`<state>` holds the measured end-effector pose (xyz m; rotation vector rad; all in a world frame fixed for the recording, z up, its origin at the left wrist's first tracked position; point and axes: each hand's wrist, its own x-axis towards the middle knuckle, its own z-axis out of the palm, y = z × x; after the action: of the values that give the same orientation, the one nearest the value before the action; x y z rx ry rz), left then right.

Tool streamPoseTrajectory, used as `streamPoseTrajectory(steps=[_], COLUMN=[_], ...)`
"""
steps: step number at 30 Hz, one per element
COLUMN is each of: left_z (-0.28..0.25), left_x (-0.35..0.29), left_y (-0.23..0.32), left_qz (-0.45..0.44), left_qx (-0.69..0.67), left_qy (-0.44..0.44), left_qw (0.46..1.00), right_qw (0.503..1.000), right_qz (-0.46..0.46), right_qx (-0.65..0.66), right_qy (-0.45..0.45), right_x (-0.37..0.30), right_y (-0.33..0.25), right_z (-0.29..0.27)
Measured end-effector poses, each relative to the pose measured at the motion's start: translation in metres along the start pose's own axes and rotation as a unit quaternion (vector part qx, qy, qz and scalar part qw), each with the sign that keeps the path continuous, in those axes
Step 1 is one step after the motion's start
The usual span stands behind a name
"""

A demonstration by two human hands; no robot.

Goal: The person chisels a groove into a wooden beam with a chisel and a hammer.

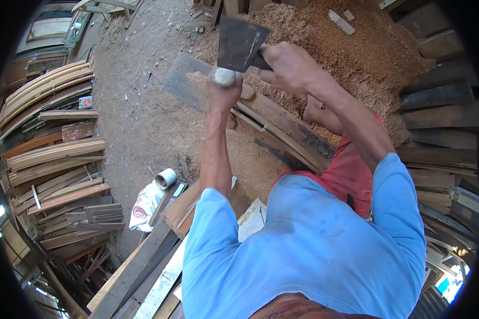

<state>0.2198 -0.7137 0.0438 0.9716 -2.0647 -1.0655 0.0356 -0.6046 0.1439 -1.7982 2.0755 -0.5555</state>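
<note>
My right hand (290, 66) is wrapped round the short dark handle of a broad, flat, cleaver-like blade (242, 43). The dark metal blade stands out to the left, just above my left hand (223, 93). That hand is closed round a pale, round-ended piece of wood (224, 77), held with its end facing up. Most of its length is hidden by my fist and forearm. The blade's lower edge overlaps the wood's end in the head view; whether they touch, I cannot tell. Below both hands a long weathered board (287, 119) lies slantwise.
Wood shavings (378, 53) are heaped at the far right, on a dirt floor (138, 106). Stacked planks line the left (58, 154) and right (442, 111). Near my left arm are a mug-like cup (166, 178), a white printed bag (146, 207) and loose boards (138, 271).
</note>
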Motion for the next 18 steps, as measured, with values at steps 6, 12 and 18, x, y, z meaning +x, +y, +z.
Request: streamPoseTrajectory(steps=[6,12,18], left_z=[-0.012,-0.011,-0.017], left_x=[-0.02,-0.033,-0.047], left_y=[0.004,0.002,-0.049], left_qz=[-0.01,0.058,0.016], left_qx=[-0.026,0.007,-0.036], left_qy=[0.023,0.061,0.046], left_qw=[0.999,0.996,0.998], right_qw=[0.95,0.995,0.965], right_qz=[-0.045,-0.052,-0.132], right_qx=[0.234,-0.004,0.191], right_qy=[0.2,-0.08,0.126], right_x=[-0.001,0.004,-0.006], right_y=[-0.031,-0.024,-0.043], right_z=[-0.04,0.008,-0.027])
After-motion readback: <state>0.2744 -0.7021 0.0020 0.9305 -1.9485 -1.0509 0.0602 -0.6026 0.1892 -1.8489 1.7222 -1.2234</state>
